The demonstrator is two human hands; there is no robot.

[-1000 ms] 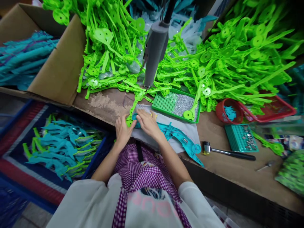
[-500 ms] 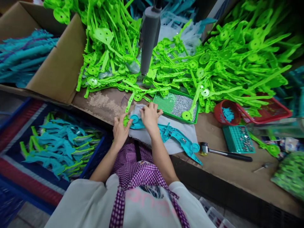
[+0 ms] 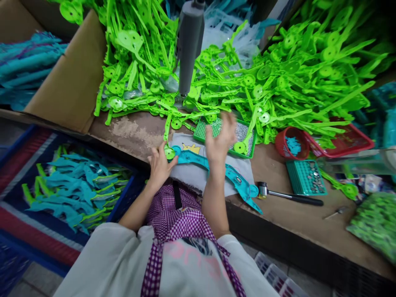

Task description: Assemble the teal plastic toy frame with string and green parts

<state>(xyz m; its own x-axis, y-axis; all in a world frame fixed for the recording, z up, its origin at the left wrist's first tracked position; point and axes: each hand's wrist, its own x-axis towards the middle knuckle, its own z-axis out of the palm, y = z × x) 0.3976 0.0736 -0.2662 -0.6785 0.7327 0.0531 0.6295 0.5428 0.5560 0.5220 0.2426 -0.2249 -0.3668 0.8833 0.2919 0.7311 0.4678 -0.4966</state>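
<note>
My left hand (image 3: 160,164) is closed on the round end of a lime-green plastic arm (image 3: 169,152), its thumb by the ring end of a turquoise curved plastic part (image 3: 194,159). That turquoise part lies on a pale cloth (image 3: 193,177) with a yellow cartoon print, and stretches right under my right forearm. My right hand (image 3: 221,138) is raised over a green tray (image 3: 201,130) of small metal pieces. Its fingers are blurred, but thumb and fingers stand apart and nothing shows between them.
A grey power screwdriver (image 3: 189,45) hangs ahead, before heaped lime-green parts (image 3: 139,57). To the right lie a hammer (image 3: 293,198), a red basket (image 3: 291,142) and a teal tray (image 3: 305,177). A blue crate (image 3: 126,198) of turquoise and green pieces stands lower left, below a cardboard box (image 3: 68,74).
My right hand has left the turquoise part and moved right and up to the green tray, uncovering the cloth's print. My left hand stays at the lime-green arm's round end.
</note>
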